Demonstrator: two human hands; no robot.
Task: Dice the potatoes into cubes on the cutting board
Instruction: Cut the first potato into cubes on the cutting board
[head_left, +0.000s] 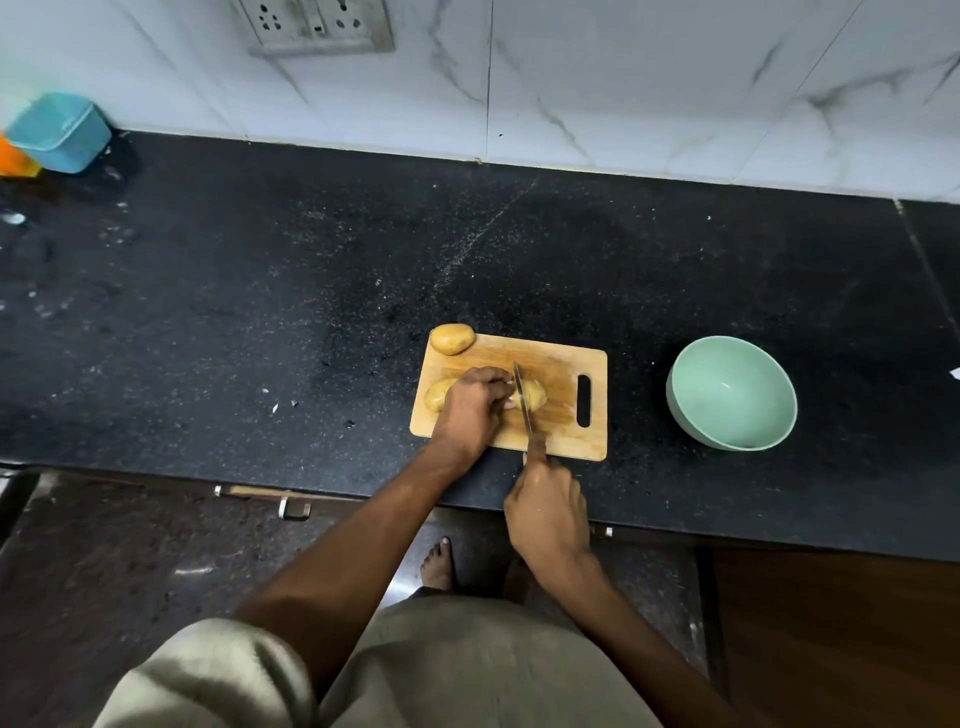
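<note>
So the left hand (471, 401) is curled down over a yellow-skinned oblong potato (535, 396) lying across the middle of the rectangular wooden cutting board (563, 436), which sits close to the front edge of the black speckled stone desk (260, 312). The right hand (545, 512) is wrapped round the handle of a steel-bladed kitchen knife (523, 400), with the blade standing across the potato near its right end.

Biggest worry, I reckon: the left fingertips (506, 384) look like they're right up against the blade. If the potato rolls, and it's still round with no flat face underneath, the edge could slide sideways into them. Skin on, curved surface, so the blade could also skate instead of biting.

Second thing, the right hand is hanging off the front edge of the desk, so the knife comes in at a low angle. That may push the potato away towards the back instead of cutting straight down.

A second whole yellow potato (452, 339) is perched on the board's back left corner, partly over the edge. A hard chop could jog it off onto the desk.

The round pale green bowl (691, 410) sits well apart to the right, so carrying cubes across could scatter a few.
</note>
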